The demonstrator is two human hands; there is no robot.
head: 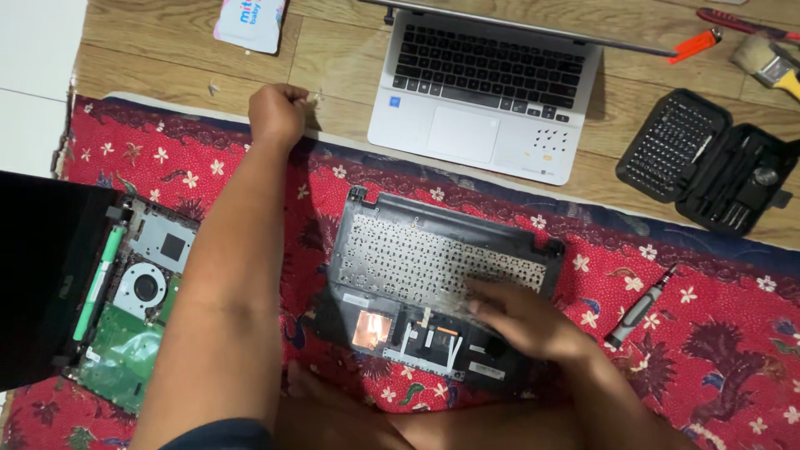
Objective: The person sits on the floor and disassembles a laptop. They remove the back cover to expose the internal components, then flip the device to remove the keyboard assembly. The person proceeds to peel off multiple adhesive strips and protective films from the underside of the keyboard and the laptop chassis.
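Floor: wooden boards, with a red flowered cloth [717, 350] spread on them.
Open laptop [487, 92]: white, beyond the cloth.
Keyboard cover [417, 250]: upside down, mid-cloth.
Opened laptop base [137, 308]: left, fan visible.
Bit case [708, 158]: open, right.
Right hand [521, 321]: flat, fingers spread on the cover.
Left hand [277, 112]: closed fist at the cloth's far edge; contents hidden.
Screwdriver [640, 308]: just beside the right wrist.

We stretch our left arm far forward, our left hand [277, 112] clenched in a fist beyond the upturned keyboard panel [442, 250]. Our right hand [521, 321] lies flat, palm down, fingers spread on that panel.
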